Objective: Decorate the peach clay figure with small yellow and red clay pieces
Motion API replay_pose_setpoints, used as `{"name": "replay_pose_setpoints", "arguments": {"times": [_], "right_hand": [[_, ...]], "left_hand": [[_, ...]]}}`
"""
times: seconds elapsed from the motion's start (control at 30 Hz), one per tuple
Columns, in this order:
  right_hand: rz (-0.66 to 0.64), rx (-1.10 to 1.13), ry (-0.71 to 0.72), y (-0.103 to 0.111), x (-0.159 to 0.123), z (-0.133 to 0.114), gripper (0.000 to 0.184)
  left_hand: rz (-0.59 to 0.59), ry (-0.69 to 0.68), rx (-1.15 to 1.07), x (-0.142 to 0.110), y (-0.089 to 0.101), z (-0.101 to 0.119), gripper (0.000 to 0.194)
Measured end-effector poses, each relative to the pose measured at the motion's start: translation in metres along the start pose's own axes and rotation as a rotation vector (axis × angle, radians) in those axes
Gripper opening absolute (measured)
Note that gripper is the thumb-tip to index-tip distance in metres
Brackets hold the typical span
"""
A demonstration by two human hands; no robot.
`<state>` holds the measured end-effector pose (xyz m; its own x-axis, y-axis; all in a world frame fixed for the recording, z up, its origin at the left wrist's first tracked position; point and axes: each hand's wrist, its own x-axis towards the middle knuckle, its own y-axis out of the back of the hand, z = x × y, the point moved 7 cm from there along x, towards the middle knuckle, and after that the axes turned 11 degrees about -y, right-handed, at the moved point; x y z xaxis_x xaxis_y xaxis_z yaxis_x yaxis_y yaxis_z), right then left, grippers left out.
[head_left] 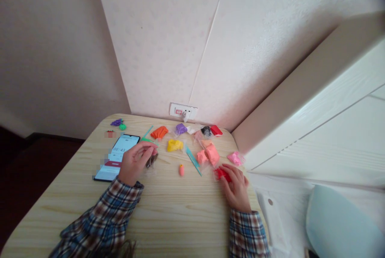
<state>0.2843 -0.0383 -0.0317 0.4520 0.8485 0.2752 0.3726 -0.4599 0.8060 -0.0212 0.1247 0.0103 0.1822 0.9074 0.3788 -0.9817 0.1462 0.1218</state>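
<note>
My left hand [135,163] is over the table's left half with thumb and fingertips brought together; what they pinch, if anything, is too small to make out. Just by those fingertips lie a bag of brown clay [152,160] and a bag of green clay [146,140], partly covered by the hand. On the right, my right hand [237,186] has its thumb and fingers around a bag of red clay [221,174]. Between the hands stands a small pink clay piece [181,170] with a yellowish top. A teal modelling tool [193,160] lies at a slant behind it.
Several clay bags line the back, among them orange [159,132], yellow [175,145], purple [181,129] and coral [212,154]. Pink clay [236,158] is near the right edge. A phone [122,156] showing a timer and purple clay grapes [116,122] are left. A wall socket [183,111] is behind.
</note>
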Motion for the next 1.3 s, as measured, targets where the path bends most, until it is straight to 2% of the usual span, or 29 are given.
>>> {"name": "replay_pose_setpoints", "arguments": {"times": [0.07, 0.17, 0.27, 0.37, 0.47, 0.5, 0.6, 0.67, 0.8, 0.93, 1.0, 1.07, 1.17, 1.23, 1.3], "right_hand": [[-0.011, -0.04, 0.03, 0.001, -0.008, 0.002, 0.032], [0.075, -0.054, 0.046, 0.01, -0.019, 0.002, 0.027], [0.181, 0.059, 0.075, 0.02, -0.025, -0.016, 0.025], [0.21, 0.234, 0.123, 0.021, -0.022, -0.059, 0.02], [0.16, 0.318, 0.311, 0.012, -0.013, -0.124, 0.018], [0.15, 0.356, 0.333, 0.009, -0.01, -0.141, 0.018], [0.086, 0.442, 0.427, -0.001, -0.005, -0.18, 0.017], [0.048, 0.48, 0.421, -0.007, -0.007, -0.191, 0.019], [-0.017, 0.513, 0.299, -0.009, -0.014, -0.191, 0.023], [-0.117, 0.416, 0.339, -0.007, -0.012, -0.184, 0.032], [-0.06, 0.319, 0.3, -0.005, -0.001, -0.166, 0.022], [0.006, 0.191, 0.166, -0.009, 0.016, -0.138, 0.014], [0.01, -0.059, 0.002, -0.026, 0.036, -0.104, 0.011], [0.013, -0.125, -0.021, -0.036, 0.041, -0.095, 0.01], [0.007, -0.135, 0.012, -0.044, 0.04, -0.097, 0.009]], "left_hand": [[-0.005, 0.001, -0.014, 0.0, -0.001, -0.001, 0.016], [-0.011, -0.005, -0.03, -0.001, -0.003, 0.002, 0.015], [-0.04, -0.004, -0.085, -0.004, -0.008, 0.006, 0.015], [-0.143, -0.011, -0.251, -0.01, -0.022, 0.009, 0.019], [-0.343, 0.003, -0.446, -0.021, -0.044, 0.011, 0.044], [-0.395, 0.015, -0.495, -0.024, -0.05, 0.011, 0.052], [-0.45, 0.038, -0.587, -0.031, -0.06, 0.012, 0.054], [-0.456, 0.053, -0.637, -0.032, -0.063, 0.015, 0.051], [-0.397, 0.134, -0.737, -0.033, -0.064, 0.013, 0.051], [-0.306, 0.226, -0.778, -0.032, -0.057, 0.002, 0.039], [-0.246, 0.251, -0.78, -0.03, -0.051, -0.002, 0.033], [-0.214, 0.268, -0.812, -0.027, -0.048, -0.002, 0.031], [-0.251, 0.285, -0.898, -0.025, -0.051, 0.003, 0.028], [-0.293, 0.288, -0.926, -0.024, -0.055, 0.006, 0.025], [-0.32, 0.301, -0.907, -0.024, -0.058, 0.004, 0.024]]}}
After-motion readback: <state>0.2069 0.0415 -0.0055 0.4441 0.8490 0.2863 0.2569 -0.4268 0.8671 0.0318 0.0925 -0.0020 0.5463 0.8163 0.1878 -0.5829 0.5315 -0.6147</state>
